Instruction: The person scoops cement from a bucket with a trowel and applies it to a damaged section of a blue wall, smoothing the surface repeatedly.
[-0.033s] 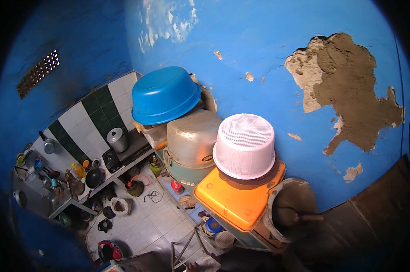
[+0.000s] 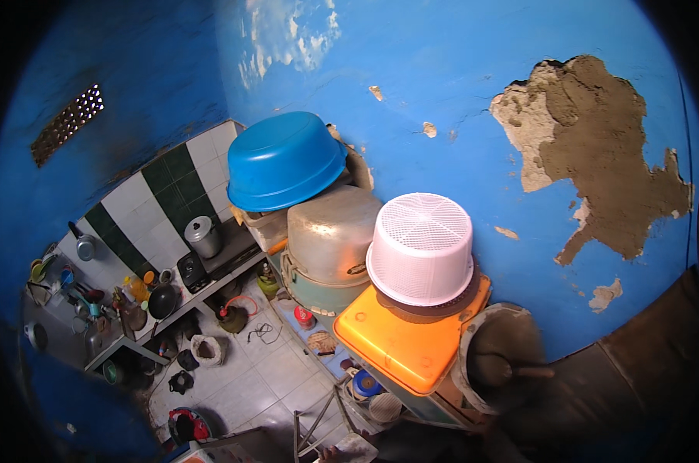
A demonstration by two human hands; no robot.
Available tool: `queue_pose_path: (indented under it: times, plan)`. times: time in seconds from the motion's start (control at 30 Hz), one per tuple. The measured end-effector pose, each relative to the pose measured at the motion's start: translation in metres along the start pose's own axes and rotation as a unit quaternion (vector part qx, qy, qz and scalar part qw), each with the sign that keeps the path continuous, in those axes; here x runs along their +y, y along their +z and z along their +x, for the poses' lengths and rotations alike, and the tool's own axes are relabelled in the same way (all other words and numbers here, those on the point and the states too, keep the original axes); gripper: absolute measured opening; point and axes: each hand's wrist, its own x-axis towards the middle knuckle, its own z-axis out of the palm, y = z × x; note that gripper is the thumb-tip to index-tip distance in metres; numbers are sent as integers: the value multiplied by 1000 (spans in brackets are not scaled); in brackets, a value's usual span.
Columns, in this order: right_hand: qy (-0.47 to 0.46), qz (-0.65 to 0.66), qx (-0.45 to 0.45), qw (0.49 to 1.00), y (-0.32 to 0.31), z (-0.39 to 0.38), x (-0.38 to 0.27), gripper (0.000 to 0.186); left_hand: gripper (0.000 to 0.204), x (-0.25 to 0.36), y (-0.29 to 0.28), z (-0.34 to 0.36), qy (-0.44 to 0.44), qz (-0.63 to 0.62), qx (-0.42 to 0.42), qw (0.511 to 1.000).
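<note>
At the lower edge, what looks like the fingertips of my left hand (image 2: 328, 454) show beside a metal-legged stool or frame (image 2: 315, 441). Too little shows to tell whether they grip it. My right hand is out of sight. Ahead, an upturned pink plastic basket (image 2: 422, 255) rests on a brown one (image 2: 434, 310), both atop an orange plastic lid or tray (image 2: 396, 339). To their left, a big dull metal pot (image 2: 330, 231) stands upside down over a greenish pot (image 2: 326, 292). An upturned blue basin (image 2: 286, 162) lies behind it.
At right, a large round vessel (image 2: 473, 386) holds a handled pan (image 2: 496, 366). A tiled counter at far left carries a lidded pot (image 2: 203, 238), a black stove (image 2: 191, 270) and a frying pan (image 2: 163, 301). A white sack (image 2: 208, 350) and a tub (image 2: 187, 426) stand on the floor.
The whole view has shifted very slightly, so things sit a little farther right. Nothing in the room has visibly moved.
</note>
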Motion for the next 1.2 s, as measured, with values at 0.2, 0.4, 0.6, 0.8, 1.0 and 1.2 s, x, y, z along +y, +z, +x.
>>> queue_pose_path:
  times: [0.2, 0.4, 0.6, 0.8, 1.0, 1.2]
  plan:
    - [-24, -69, 8, 997, 50, 49, -41, 52, 63, 1, -21, -6, -18, -42, 24, 999]
    - [-51, -130, -5, 990, 103, 102, -67, 52, 62, -3, -29, -14, -46, -78, 47, 995]
    - [-72, -177, -9, 982, 144, 143, -84, 53, 60, 1, -33, -11, -69, -115, 56, 989]
    - [-74, -187, -10, 979, 164, 160, -86, 53, 59, 1, -34, -8, -85, -128, 64, 986]
    - [-70, -171, -8, 983, 155, 153, -81, 54, 59, 5, -34, -4, -78, -134, 63, 986]
    - [-60, -124, -19, 990, 114, 114, -71, 54, 58, 20, -35, 3, -49, -124, 54, 990]
